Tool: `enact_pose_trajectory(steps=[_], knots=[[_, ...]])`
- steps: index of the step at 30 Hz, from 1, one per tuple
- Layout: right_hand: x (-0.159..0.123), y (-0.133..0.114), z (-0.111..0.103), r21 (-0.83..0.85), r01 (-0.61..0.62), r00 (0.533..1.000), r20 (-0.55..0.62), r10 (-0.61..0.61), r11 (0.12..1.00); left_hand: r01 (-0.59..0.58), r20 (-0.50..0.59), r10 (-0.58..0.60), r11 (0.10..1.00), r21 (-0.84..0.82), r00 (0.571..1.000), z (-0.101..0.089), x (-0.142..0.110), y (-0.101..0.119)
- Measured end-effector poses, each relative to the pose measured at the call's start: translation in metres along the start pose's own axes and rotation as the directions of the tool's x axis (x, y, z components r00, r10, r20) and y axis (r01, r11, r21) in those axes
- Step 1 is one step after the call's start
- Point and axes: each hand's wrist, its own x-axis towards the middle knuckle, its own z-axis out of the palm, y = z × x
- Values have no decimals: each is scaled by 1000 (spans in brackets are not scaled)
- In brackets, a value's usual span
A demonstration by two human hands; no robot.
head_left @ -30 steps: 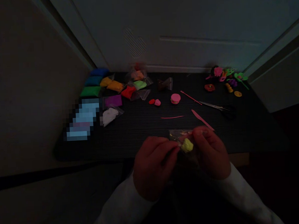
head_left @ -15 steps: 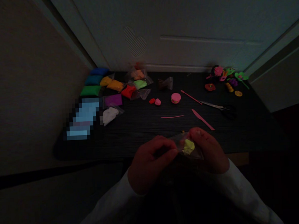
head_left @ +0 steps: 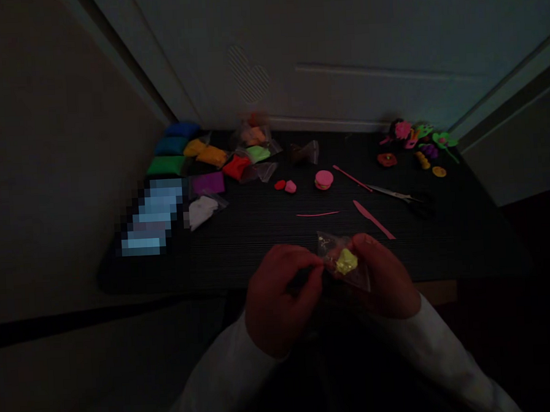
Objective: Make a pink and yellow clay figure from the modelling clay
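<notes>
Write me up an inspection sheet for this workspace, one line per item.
Surface: dark table with a fine striped texture.
Job's things: clear bag with a yellow lump inside, held in front of the person.
Clutter: pink knife, scissors, pink rod, thin pink strip, pink round piece; green pack, purple pack and white bag at left; small colourful pieces, including a pink flower, at far right.
Hands: right hand holds the bag; left hand appears to pinch its left edge.
Cables: nothing seen.
Surroundings: dim light; pale panel behind the table, bearing a striped heart shape.
</notes>
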Motion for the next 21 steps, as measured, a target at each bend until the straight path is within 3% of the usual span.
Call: enact_pose_trajectory(steps=[3, 8, 14, 21], knots=[[-3, -3, 2, 160, -143, 990, 6, 144, 977, 14, -15, -13, 999, 46, 1000, 1, 1, 1], [-6, -1, 1, 202, -135, 991, 23, 134, 970, 75, -33, -73, 995, 73, 997, 2, 1, 0], [-8, 7, -6, 119, -56, 997, 64, 48, 991, 231, 30, -233, 971, 54, 972, 0, 4, 0], [-9, 10, -11, -185, 58, 994, 101, -40, 981, 388, 177, -385, 922, 19, 906, 1, 8, -8]])
